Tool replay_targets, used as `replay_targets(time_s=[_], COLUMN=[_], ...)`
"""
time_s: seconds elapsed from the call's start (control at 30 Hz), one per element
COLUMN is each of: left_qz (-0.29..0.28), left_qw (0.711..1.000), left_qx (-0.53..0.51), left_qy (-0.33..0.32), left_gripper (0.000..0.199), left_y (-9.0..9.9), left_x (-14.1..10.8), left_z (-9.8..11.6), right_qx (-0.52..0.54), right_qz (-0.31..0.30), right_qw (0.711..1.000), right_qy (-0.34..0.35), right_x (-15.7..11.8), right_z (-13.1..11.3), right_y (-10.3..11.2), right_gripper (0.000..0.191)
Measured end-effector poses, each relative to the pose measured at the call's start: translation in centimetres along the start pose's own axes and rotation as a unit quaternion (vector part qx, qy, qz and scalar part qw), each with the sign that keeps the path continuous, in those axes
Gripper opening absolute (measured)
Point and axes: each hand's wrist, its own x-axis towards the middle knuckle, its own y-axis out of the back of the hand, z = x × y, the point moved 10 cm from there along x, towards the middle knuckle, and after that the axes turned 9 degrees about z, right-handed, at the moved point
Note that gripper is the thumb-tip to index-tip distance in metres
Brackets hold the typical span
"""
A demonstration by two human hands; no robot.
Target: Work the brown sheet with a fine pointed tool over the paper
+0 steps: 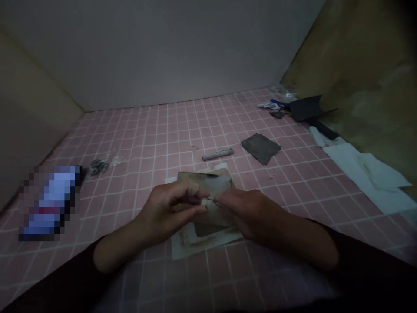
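Note:
My left hand (pixel 172 204) pinches a small pale piece (pixel 205 202) between thumb and fingertips, and a tan band is wrapped round one finger. From the right, my right hand (pixel 250 213) is closed on a thin, dark, pin-like tool (pixel 213 200) whose tip meets the pale piece. Dim light blurs the fine detail, and the right fingers hide most of the tool. Both hands are above a stack of stained sheets (pixel 182 250), with a brownish square sheet (pixel 211 226) on top. A dark thin strip (pixel 198 174) runs along its far edge.
Beyond the stack lie a grey tube (pixel 217 154), a small ring (pixel 194 148) and dark sandpaper-like sheets (pixel 261 148). A blurred phone (pixel 52 202) and several small rings (pixel 98 166) are left. A black scoop-like thing (pixel 304 108) and white paper (pixel 365 178) lie along the right wall.

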Motion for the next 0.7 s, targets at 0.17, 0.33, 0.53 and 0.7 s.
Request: replay_targets(time_s=[0.17,0.33,0.53,0.7], left_qz=[-0.034,0.006,-0.004,-0.036], left_qw=[0.991,0.999,0.999,0.993], left_qx=[0.057,-0.009,-0.002,0.042], left_qy=[-0.116,-0.043,-0.042,-0.102], left_gripper=[0.009,0.014,0.01,0.005], left_y=[-0.9,0.1,-0.2,-0.7], left_x=[-0.4,0.0,0.0,-0.2], left_z=[1.6,0.8,0.6,1.6], right_qx=[0.183,0.018,0.011,0.142], right_qz=[-0.147,0.004,-0.031,-0.138], right_qw=[0.968,1.0,0.999,0.976], right_qy=[-0.094,-0.004,-0.018,-0.091], right_x=[-0.4,-0.1,-0.1,0.0], right_z=[0.5,0.2,0.3,0.7], right_y=[-1.8,0.3,-0.3,-1.4], right_gripper=[0.036,0.022,0.022,0.039])
